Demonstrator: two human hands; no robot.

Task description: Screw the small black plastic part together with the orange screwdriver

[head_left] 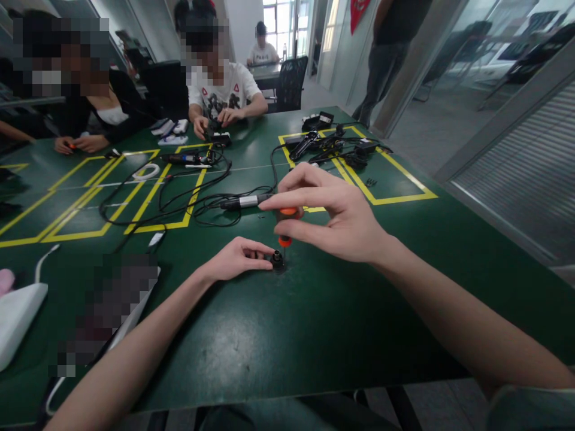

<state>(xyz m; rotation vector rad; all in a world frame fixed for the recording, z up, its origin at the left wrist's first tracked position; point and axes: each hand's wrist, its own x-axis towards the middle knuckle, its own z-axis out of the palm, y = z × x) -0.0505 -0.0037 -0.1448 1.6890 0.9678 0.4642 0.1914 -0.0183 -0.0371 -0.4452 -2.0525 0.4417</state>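
My right hand (pixel 332 212) is closed around the handle of a screwdriver (pixel 286 241) with orange bands, held upright. Its thin shaft points down at the table beside a small round black part (pixel 277 260). Whether the tip touches that part I cannot tell. Thumb and fingertips of my left hand (pixel 238 260) pinch the black part from its left side, low against the green tabletop. A short threaded metal piece seems to stick up from its top.
Behind my hands lie tangled black cables and a silver-black cylinder (pixel 248 202). Yellow tape rectangles (pixel 404 196) mark the green table (pixel 233 347). Left of my arm are a pixelated phone-like slab (pixel 117 305) and a white box (pixel 20 323). People sit opposite, handling small parts.
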